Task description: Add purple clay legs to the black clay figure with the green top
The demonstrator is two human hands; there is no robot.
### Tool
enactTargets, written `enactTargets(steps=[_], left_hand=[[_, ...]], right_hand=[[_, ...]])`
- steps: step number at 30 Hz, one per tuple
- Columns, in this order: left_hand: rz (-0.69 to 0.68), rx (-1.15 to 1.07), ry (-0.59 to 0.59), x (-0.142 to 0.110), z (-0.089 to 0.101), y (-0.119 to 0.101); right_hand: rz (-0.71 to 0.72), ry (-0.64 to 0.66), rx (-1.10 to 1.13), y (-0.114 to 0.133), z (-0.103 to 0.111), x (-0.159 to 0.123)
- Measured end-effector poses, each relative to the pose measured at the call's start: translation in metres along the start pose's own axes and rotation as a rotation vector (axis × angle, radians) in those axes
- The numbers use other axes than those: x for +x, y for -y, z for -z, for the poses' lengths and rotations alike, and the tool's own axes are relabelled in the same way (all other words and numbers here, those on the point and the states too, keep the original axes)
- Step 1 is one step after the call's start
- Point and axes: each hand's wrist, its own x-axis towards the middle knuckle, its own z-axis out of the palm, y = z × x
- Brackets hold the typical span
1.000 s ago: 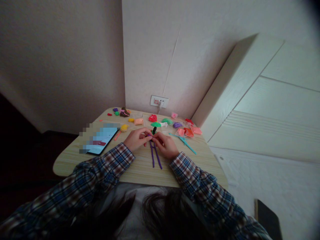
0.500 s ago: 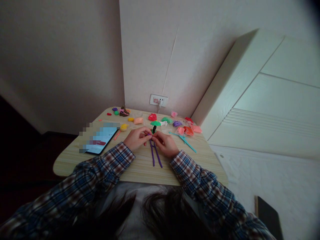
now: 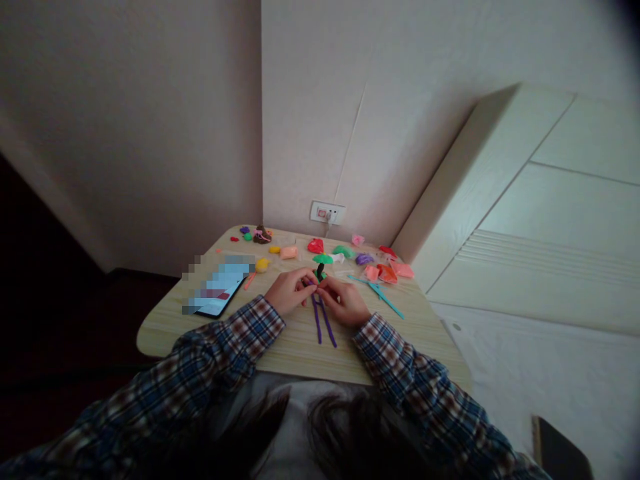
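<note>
Two thin purple clay strips (image 3: 327, 325) lie side by side on the table, with a short purple piece between them near the top. My left hand (image 3: 289, 291) is closed in a pinch at their upper ends, and my right hand (image 3: 346, 303) pinches the same spot from the other side. Fingertips of both hands almost meet there and hide the purple clay between them. Just beyond the fingers stands a small clay figure (image 3: 321, 259) with a green top and a dark stem.
A tablet (image 3: 223, 287) lies to the left, its screen partly blurred. Turquoise modelling tools (image 3: 385, 298) are on the right. Bags of orange (image 3: 387, 273), purple (image 3: 365, 259) and red clay (image 3: 315, 246) sit along the back of the table (image 3: 200, 347), below a wall socket (image 3: 327, 213).
The whole view has shifted, so the table and hands appear slightly lower and to the right. Both hands stay pinched at the top of the purple strips.
</note>
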Motion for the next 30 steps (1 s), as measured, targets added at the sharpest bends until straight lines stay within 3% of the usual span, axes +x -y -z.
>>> enactTargets(steps=[30], left_hand=[[-0.001, 0.077, 0.061, 0.0011, 0.0045, 0.0055]], right_hand=[[0.008, 0.005, -0.033, 0.0016, -0.0031, 0.0027]])
